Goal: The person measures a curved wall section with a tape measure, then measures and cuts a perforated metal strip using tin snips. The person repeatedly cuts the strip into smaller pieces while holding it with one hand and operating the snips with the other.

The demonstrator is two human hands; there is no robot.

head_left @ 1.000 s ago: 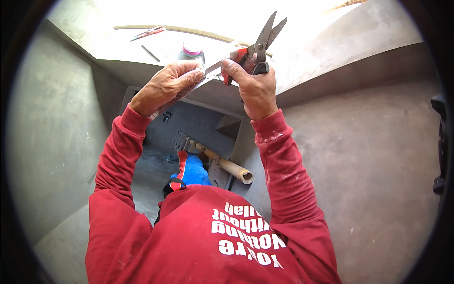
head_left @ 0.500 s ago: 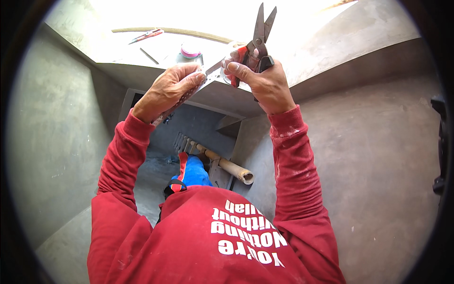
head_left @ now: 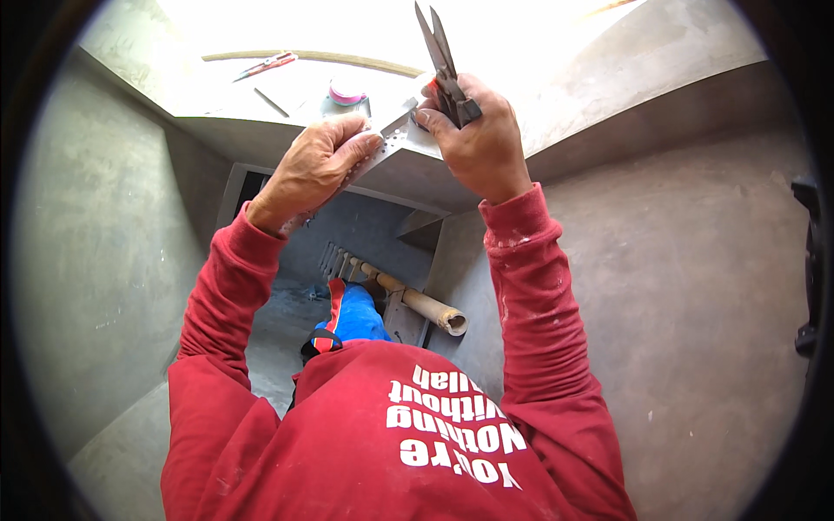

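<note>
My left hand [head_left: 317, 165] is closed on a light perforated angle strip [head_left: 382, 154], thumb on top. The strip slants from below my left wrist up toward my right hand, its small holes showing near the thumb. In my right hand [head_left: 482, 148] is a pair of dark metal snips [head_left: 441, 56], gripped by the handles. Their blades point up and away, slightly apart, with nothing visible between them. Fingers hide much of the handles. The strip's upper end lies close to the right-hand fingers; whether they touch it I cannot tell.
On the bright ledge lie a red utility knife [head_left: 266, 66], a long wooden strip [head_left: 347, 60], a thin dark stick [head_left: 272, 102] and a pink-rimmed round thing [head_left: 347, 93]. A cardboard-like tube [head_left: 434, 311] is below. Grey walls [head_left: 660, 260] stand on both sides.
My right hand has turned the snips leftward and moved slightly left. Their blades look closer together. My left hand still holds the perforated strip in nearly the same place.
</note>
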